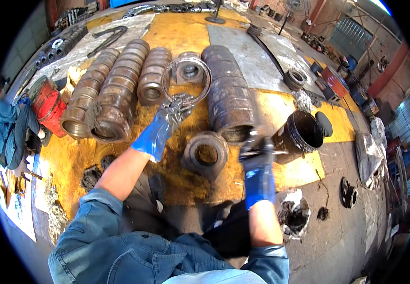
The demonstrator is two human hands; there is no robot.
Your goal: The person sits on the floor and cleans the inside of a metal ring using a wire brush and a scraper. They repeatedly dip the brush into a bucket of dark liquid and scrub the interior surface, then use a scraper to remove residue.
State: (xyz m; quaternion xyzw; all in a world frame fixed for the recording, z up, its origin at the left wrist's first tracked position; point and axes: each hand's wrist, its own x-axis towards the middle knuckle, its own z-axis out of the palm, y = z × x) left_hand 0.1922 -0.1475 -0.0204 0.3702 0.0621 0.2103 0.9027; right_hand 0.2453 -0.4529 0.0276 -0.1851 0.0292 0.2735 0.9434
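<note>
While the left hand (180, 108) holds the metal ring (208, 80) at upper centre with curled fingers, steady support seems best, though I cannot tell how the fingers of the blurred right hand (257, 155) stand.

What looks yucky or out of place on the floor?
The yellow sheet has dark smears, as if something greasy spilled. The bucket to the right of the right hand looks coated in black. A small dark clump lies loose on the floor, maybe dropped; I can't tell what it is.
</note>
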